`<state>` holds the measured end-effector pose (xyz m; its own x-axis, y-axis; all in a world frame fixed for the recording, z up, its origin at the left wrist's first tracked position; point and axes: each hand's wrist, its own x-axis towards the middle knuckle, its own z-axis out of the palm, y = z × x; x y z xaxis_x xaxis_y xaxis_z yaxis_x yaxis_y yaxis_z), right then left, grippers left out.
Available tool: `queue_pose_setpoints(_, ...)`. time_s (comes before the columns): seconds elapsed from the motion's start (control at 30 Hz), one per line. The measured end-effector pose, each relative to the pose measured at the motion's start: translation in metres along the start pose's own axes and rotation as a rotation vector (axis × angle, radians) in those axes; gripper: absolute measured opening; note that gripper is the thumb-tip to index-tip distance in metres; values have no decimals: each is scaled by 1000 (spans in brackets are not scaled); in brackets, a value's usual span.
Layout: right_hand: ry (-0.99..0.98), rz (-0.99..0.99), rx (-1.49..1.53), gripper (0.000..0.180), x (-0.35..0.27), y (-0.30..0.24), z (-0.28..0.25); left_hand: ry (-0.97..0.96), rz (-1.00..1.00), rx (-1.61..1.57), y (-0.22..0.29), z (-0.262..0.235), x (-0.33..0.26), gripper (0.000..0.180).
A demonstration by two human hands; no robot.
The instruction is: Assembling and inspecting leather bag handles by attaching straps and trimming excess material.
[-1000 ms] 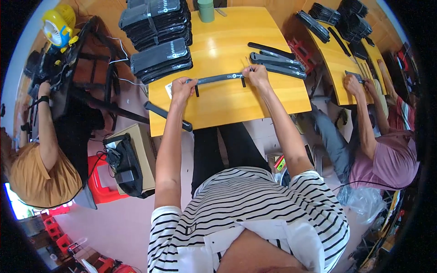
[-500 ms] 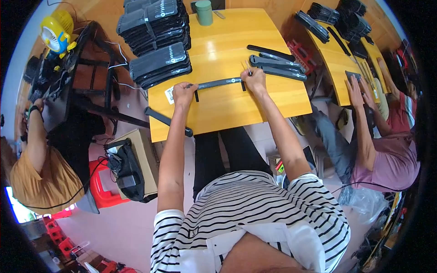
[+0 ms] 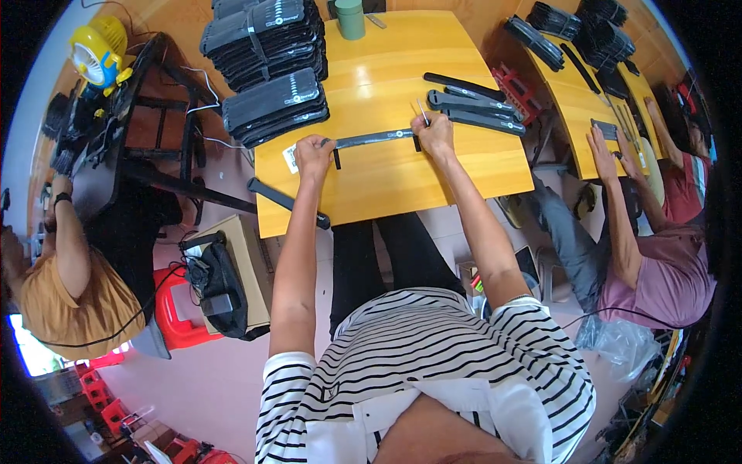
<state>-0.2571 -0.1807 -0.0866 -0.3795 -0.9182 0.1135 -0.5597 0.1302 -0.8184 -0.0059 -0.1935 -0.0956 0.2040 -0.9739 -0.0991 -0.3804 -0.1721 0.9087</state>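
Observation:
A narrow black strap [image 3: 375, 139] with a small pale print is stretched level between my two hands, over the near part of the yellow table. My left hand [image 3: 315, 155] is closed on its left end, and my right hand [image 3: 436, 135] pinches its right end. A short dark piece hangs down beside each hand. From my right fist a thin pointed tool [image 3: 423, 113] sticks up; its kind is too small to tell. Several more black straps [image 3: 475, 104] lie right of my right hand. Another black strap [image 3: 287, 203] lies across the table's near left edge.
Tall stacks of flat black packs [image 3: 267, 46] stand at the table's back left, near a green canister [image 3: 350, 19]. A white label sheet [image 3: 291, 158] lies by my left hand. People work at both sides. An open carton [image 3: 251, 271] with a black bag stands on the floor.
My hands keep their hold on the strap, with hardly any movement. The whole view has shifted slightly. At the right table, a co-worker's hands have moved a little apart.

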Motion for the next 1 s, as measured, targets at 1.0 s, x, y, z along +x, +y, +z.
queue_pose_setpoints(1.0,127,-169,30,10,-57,7,-32,-251,219,-428,96,-64,-87,20)
